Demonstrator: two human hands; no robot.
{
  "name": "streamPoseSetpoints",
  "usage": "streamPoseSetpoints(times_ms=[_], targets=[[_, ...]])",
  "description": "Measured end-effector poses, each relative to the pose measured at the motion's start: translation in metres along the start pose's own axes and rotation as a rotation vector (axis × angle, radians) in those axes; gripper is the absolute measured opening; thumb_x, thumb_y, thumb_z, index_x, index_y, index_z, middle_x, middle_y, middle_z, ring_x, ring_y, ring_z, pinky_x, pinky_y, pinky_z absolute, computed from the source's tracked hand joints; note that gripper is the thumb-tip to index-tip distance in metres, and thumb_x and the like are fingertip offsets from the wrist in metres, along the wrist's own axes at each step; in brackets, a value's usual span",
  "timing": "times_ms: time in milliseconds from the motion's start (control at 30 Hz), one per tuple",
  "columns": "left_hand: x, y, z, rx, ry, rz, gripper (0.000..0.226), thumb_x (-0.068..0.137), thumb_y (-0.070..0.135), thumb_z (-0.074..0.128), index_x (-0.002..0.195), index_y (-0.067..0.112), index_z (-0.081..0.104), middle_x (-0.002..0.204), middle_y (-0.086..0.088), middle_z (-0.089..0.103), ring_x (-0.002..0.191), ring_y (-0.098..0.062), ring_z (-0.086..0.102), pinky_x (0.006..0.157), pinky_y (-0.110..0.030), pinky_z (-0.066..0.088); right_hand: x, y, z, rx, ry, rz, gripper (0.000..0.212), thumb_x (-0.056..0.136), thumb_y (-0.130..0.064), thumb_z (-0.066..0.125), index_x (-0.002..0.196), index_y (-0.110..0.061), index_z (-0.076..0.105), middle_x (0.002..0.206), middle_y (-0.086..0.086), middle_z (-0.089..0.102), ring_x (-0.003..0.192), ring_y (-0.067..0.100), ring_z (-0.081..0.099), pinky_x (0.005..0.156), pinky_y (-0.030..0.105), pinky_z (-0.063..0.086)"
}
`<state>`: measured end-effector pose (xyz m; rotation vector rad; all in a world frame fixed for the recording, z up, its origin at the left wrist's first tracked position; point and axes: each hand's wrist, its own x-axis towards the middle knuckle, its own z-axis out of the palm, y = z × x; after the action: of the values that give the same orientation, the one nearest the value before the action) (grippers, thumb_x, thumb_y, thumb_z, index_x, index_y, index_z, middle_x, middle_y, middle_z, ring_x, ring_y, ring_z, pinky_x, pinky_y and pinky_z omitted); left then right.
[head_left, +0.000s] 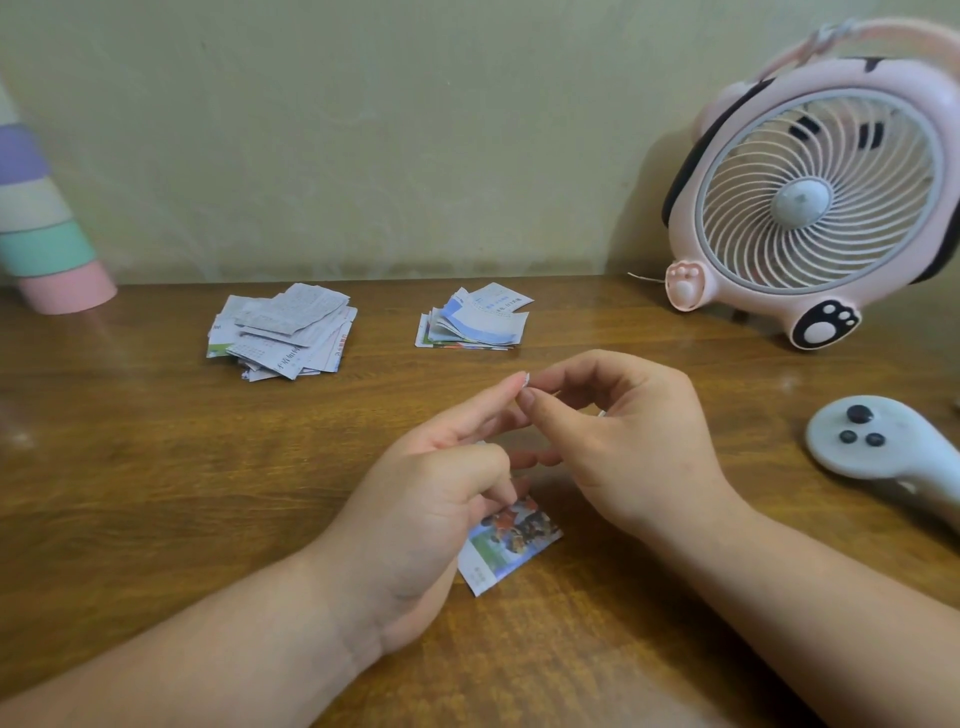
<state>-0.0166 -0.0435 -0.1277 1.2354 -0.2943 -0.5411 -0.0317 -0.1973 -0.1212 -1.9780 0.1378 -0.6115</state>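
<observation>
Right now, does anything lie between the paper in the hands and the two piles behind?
Nothing visible. Bare table lies between the paper and the left pile and right pile; the fan and controller sit far right.

A: Light even, moderate, warm. Soft shadow under the fan (810, 208) on the bench (156, 467).
B: Noted. Pale sheen on bench, far left. Edges bowed by wide lens; corners soft, centre sharp.

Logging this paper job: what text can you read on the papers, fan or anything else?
On the left paper pile: large Chinese characters, too blurred to quote.
On the right paper pile: blue print, too small.
On the held picture slip: small print, unreadable.
On the fan and controller: none.
</observation>
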Motion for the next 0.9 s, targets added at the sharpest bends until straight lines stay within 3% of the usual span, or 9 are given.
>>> streamPoseSetpoints(times_ms=[433, 567, 700, 900], targets=[[-0.0002, 0.0001, -0.0015, -0.021, -0.006, -0.009, 0.081, 0.060, -0.005, 0.046, 0.136, 0.019, 0.061, 0.122, 0.000, 0.073, 0.111, -0.025, 0.070, 0.107, -0.045, 0.048, 0.0001, -0.0008, 0.0004, -0.043, 0.018, -0.020, 0.012, 0.083, -0.022, 0.082, 0.073, -0.025, 0.075, 0.070, -0.005, 0.073, 0.059, 0.014, 0.068, 0.060, 0.038, 0.058], [0.0004, 0.0000, -0.0019, -0.044, 0.004, -0.009, 0.080, 0.060, -0.006, 0.046, 0.134, 0.020, 0.063, 0.123, -0.005, 0.073, 0.110, -0.027, 0.071, 0.108, -0.049, 0.047, 0.0004, -0.0002, 0.0017, -0.014, 0.023, -0.019, 0.018, 0.082, -0.021, 0.083, 0.072, -0.031, 0.071, 0.071, -0.013, 0.072, 0.055, 0.007, 0.064, 0.058, 0.029, 0.055], [0.0016, -0.0021, -0.0036, -0.050, 0.013, -0.018, 0.081, 0.059, -0.005, 0.047, 0.134, 0.020, 0.064, 0.124, -0.005, 0.072, 0.115, -0.030, 0.068, 0.109, -0.050, 0.046, 0.0004, -0.0011, 0.0006, -0.029, 0.010, -0.020, 0.013, 0.083, -0.022, 0.082, 0.074, -0.027, 0.075, 0.070, -0.010, 0.073, 0.053, 0.005, 0.063, 0.054, 0.023, 0.052], [0.0022, -0.0028, -0.0046, -0.050, 0.012, -0.021, 0.080, 0.059, -0.004, 0.048, 0.133, 0.021, 0.064, 0.124, -0.002, 0.072, 0.120, -0.032, 0.065, 0.110, -0.049, 0.045, 0.0006, -0.0007, 0.0002, -0.032, 0.015, -0.028, 0.014, 0.083, -0.021, 0.082, 0.072, -0.026, 0.075, 0.068, -0.006, 0.073, 0.051, 0.007, 0.062, 0.052, 0.025, 0.052]])
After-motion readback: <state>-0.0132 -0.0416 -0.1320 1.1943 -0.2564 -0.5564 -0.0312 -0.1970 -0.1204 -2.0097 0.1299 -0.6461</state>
